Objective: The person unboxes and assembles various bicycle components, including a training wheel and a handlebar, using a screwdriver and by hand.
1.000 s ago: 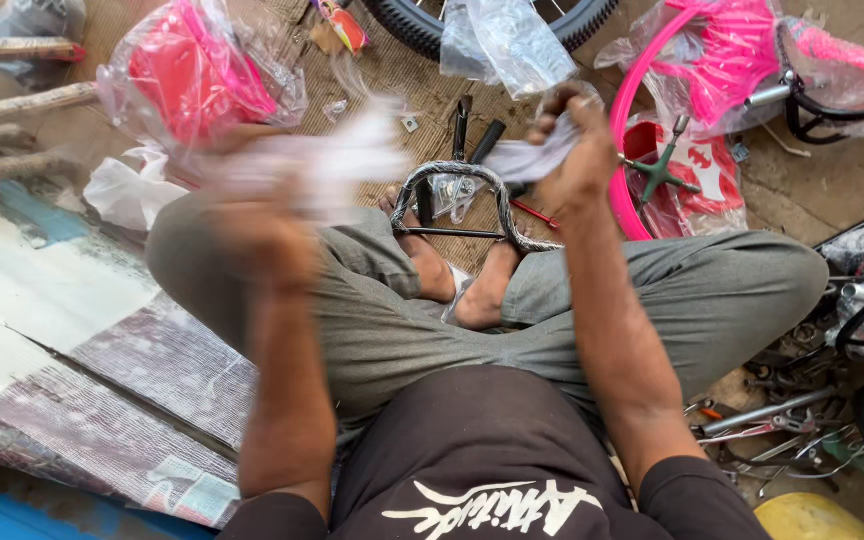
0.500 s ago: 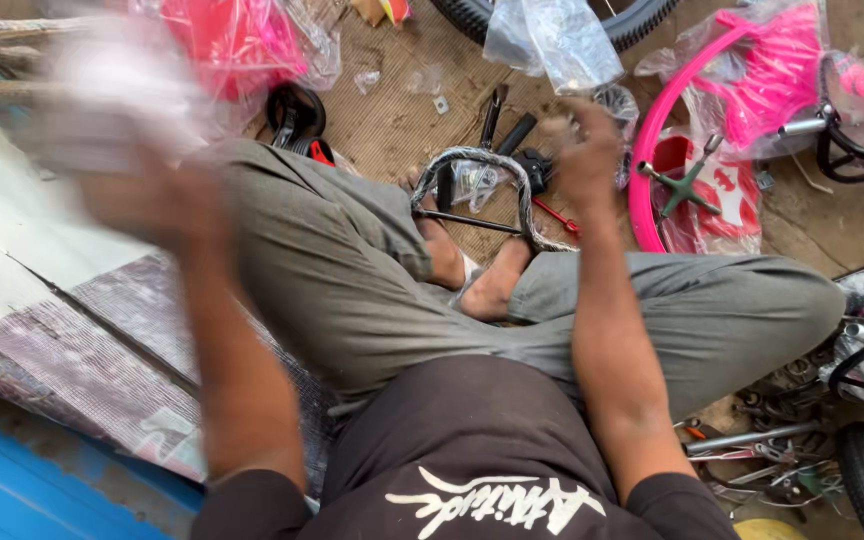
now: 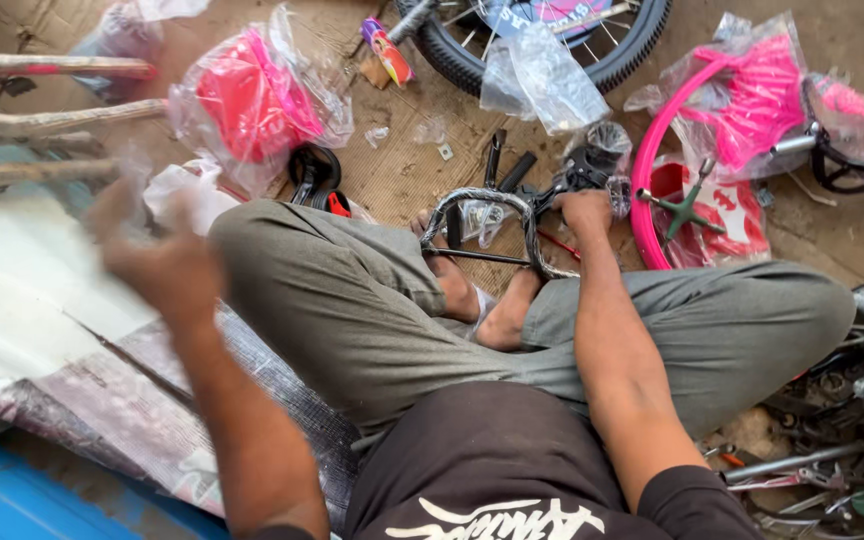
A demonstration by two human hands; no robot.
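You sit cross-legged on the ground, and your right hand is closed around the black part at the far end of the wrapped metal bar, which lies on the ground just beyond your bare feet. Your left hand is raised out over your left knee and badly blurred, so you cannot tell whether it is open or holding anything; a pale smear of plastic shows around it. A white plastic bag lies on the ground just past that hand. Beyond it sits a pink part in a clear bag, and between that bag and your knee lies a black ring-shaped piece with a red end. Two black tools lie on the ground just behind the bar. A loose clear plastic bag rests against a black bicycle wheel at the top. To the right of your right hand a pink rim curves beside a cross-shaped wrench on red wrapping, with more pink plastic-wrapped parts behind it. Flattened cardboard and printed sheets cover the ground at your left side.
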